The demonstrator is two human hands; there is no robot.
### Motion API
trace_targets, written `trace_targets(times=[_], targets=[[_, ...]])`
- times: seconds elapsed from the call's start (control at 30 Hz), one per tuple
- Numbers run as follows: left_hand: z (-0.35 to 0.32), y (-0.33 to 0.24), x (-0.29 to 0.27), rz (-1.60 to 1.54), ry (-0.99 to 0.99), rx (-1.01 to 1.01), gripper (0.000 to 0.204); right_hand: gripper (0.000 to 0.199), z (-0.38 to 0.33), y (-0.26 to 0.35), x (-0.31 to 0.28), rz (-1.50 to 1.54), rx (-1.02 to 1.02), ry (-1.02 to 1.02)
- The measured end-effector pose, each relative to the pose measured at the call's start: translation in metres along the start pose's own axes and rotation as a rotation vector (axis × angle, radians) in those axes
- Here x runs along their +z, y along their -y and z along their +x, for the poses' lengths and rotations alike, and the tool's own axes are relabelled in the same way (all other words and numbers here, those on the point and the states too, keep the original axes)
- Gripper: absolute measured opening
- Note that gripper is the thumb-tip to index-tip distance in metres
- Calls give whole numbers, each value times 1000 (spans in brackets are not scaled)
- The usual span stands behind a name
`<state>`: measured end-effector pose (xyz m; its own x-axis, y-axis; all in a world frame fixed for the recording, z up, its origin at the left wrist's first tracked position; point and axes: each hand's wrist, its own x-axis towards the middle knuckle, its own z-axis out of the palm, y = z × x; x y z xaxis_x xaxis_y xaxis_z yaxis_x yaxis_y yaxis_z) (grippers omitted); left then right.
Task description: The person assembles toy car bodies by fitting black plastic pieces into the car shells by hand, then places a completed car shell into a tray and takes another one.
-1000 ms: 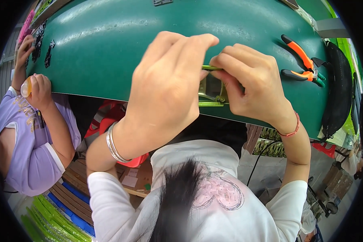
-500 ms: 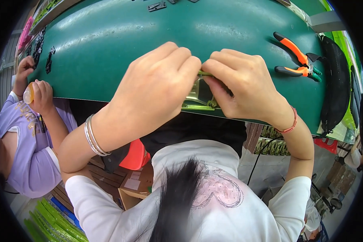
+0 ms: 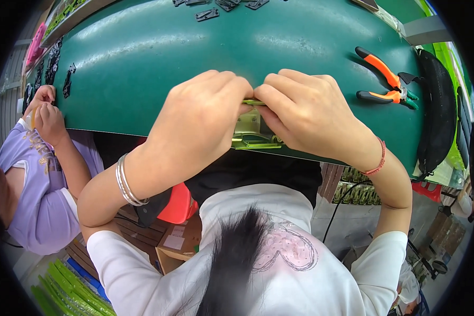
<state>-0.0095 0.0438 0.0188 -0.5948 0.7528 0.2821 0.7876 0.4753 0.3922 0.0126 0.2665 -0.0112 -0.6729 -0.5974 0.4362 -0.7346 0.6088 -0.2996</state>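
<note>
Green part (image 3: 254,101): one thin, shiny strip, held crosswise between both hands, at the near side of the surface (image 3: 142,73); below it, a pale green frame (image 3: 247,124), partly covered by the hands. Whether strip and frame are joined cannot be told.
Left hand (image 3: 197,116): fingers curled, pinching the left end of the strip; thumb mostly hidden.
Right hand (image 3: 305,113): pinching the right end of the strip, fingertips near those of the left.
Wrists: silver bangles (image 3: 123,181) on the left; red cord (image 3: 376,159) on the right.
Pliers (image 3: 392,96): one pair, orange and black handles spread, lying to the right of the right hand.
Pouch (image 3: 440,108): black, long, farther right than the pliers.
Black parts (image 3: 207,15): several, small, flat, well beyond the hands at the far side.
Co-worker's hands (image 3: 51,122): close together, well left of the left hand; purple top (image 3: 47,210).
Stool (image 3: 177,204): red, below the left forearm.
Carton (image 3: 187,239): brown, beside the stool.
</note>
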Motion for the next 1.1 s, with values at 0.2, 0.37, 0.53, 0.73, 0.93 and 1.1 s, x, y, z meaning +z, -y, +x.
trace_targets(times=[0.2, 0.37, 0.53, 0.73, 0.93, 1.1], targets=[[-17, -4, -4, -237, 12, -289, 38, 19, 3, -1, 5, -76, -39, 23], [-20, -8, 11, -297, -148, -291, 41, 30, 5, -5, 6, -18, -41, 71], [-20, -15, 19, -332, -237, -225, 52, 30, 5, -7, 9, 69, -87, 23], [-16, -18, 10, -346, -162, -282, 52, 23, 2, -8, 7, 114, -67, -48], [-15, -7, -18, -636, -50, -608, 35, 17, 2, -6, -3, 394, 177, 66], [-18, 5, -41, -1206, -2, -535, 74, 24, 1, -3, -13, 989, 358, 415]])
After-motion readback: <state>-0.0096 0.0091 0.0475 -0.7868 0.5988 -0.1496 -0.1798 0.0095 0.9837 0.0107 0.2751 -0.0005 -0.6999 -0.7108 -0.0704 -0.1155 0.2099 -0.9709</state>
